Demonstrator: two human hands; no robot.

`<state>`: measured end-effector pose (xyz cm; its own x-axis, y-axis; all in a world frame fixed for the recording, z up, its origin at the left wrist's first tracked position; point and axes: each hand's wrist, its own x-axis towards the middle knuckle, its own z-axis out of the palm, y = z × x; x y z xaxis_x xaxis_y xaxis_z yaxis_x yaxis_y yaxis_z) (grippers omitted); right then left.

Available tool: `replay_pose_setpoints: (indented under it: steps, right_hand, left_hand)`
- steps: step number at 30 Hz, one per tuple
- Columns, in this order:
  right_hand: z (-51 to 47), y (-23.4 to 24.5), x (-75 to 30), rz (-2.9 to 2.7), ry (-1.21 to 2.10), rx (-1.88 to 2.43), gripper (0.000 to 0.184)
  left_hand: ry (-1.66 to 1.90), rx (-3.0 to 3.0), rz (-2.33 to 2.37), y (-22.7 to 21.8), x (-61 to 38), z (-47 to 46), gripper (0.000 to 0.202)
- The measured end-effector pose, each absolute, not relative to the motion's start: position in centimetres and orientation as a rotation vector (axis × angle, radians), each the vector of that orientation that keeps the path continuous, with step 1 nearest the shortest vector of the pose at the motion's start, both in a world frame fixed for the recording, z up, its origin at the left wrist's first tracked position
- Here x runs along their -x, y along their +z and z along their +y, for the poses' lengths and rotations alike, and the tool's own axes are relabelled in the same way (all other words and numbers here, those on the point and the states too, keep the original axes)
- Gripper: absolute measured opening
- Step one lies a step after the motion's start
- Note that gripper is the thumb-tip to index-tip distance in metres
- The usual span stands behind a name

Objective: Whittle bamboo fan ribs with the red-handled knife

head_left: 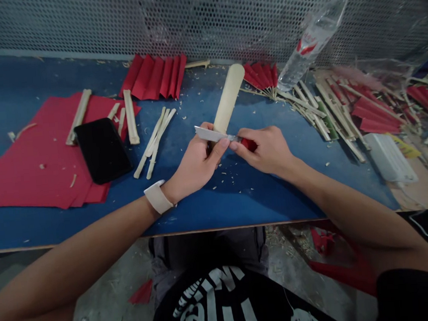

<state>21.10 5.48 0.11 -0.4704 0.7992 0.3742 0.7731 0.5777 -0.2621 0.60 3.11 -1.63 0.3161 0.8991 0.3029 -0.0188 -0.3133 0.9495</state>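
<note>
In front of me, my left hand (201,159) is closed around the lower end of a pale bamboo piece (230,94) with a rounded top, slanting up and away to the right. My right hand (267,148) grips the red handle of a knife (207,133). Its blade lies across the bamboo, pointing left, and my left thumb presses near the blade's base. Small shavings (232,174) are scattered on the blue table around both hands. A few thin bamboo sticks (155,141) lie crossed to the left of my left hand.
Further left, a black phone (103,150) rests on red paper sheets (37,161). Pleated red paper (154,77) and a small red fan (261,78) lie toward the mesh panel (105,25). At right are a water bottle (317,36), bamboo strips (334,105) and a white box-like object (389,157).
</note>
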Motion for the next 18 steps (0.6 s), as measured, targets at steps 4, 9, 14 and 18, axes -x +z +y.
replay_pose_setpoints:
  steps: [4,9,14,18]
  right_hand:
    - [5.63,0.28,-21.29,-2.39,0.117,1.221,0.063]
    - [5.64,0.42,-21.38,-2.398,0.141,1.217,0.063]
    - [5.62,0.49,-21.38,-2.404,0.14,1.203,0.064]
    - [5.5,0.41,-21.23,-2.387,0.135,1.197,0.065]
  left_hand:
    - [1.174,-1.546,0.797,-1.36,-0.68,3.05,0.043]
    - [1.144,-1.536,0.776,-1.46,-0.66,3.14,0.042]
    - [1.143,-1.611,0.828,-1.76,-0.42,3.24,0.04]
    - [1.159,-1.648,0.872,-1.78,-0.34,3.17,0.042]
